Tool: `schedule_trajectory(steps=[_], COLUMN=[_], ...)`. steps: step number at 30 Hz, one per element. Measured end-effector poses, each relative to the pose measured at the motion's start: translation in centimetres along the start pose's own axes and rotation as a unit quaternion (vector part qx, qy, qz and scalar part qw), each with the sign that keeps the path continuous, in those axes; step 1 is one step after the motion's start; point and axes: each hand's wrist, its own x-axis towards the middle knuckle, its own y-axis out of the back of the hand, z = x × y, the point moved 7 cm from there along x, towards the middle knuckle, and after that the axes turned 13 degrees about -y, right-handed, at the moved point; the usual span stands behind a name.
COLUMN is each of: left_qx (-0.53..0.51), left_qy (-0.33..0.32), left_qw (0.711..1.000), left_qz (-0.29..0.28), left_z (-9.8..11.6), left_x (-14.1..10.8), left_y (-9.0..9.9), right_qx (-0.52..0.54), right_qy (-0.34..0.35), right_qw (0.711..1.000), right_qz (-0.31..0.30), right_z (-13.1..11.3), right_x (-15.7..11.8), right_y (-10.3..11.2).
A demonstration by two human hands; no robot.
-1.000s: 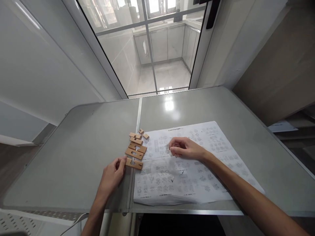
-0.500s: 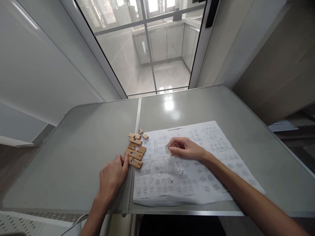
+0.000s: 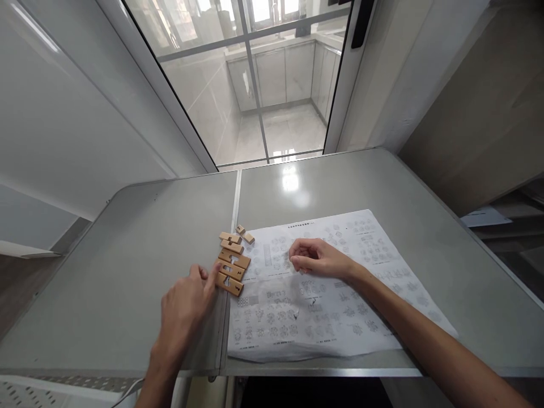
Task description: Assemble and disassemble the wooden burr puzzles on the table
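Several flat wooden pieces [image 3: 234,257] with cut-outs lie in a row across the table's seam, some marked with numbers. Two small wooden blocks [image 3: 249,238] sit just beyond them by the paper's corner. My left hand [image 3: 187,300] is at the left end of the nearest pieces, its index finger extended and touching them, the thumb side apart; nothing is held. Over the printed paper sheet [image 3: 272,340] rests my right hand [image 3: 312,256], its fingers curled together; whatever may be inside them is hidden.
The grey table [image 3: 127,255] has a metal seam and a metal front edge. Beyond its far side stands a glass door [image 3: 280,73] with a kitchen behind it. A white perforated object [image 3: 25,394] with a cable is at the lower left.
My left hand has shifted slightly left, and its index finger now reaches onto the pieces. My right hand stays in place. The view has tilted a little.
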Motion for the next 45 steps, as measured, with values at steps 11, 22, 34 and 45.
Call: schedule_trajectory(steps=[11, 22, 34, 45], left_qx=[-0.419, -0.5, -0.494, -0.487], left_qy=[-0.391, -0.361, -0.377, -0.392], left_qw=[0.819, 0.785, 0.78, 0.775], left_qz=[0.01, 0.062, 0.074, 0.092], left_z=[16.6, 19.3, 19.2, 19.1], left_x=[0.2, 2.1, 1.5, 1.5], left_y=[-2.1, -5.0, -4.8, -4.8], right_qx=[0.049, 0.086, 0.112, 0.096], right_qy=[0.012, -0.004, -0.003, -0.015], right_qw=[0.999, 0.996, 0.994, 0.995], right_qz=[-0.012, 0.026, 0.006, 0.016], right_z=[0.0, 0.9, 0.7, 0.7], right_x=[0.4, 0.8, 0.7, 0.6], right_y=[0.3, 1.1, 0.6, 0.6])
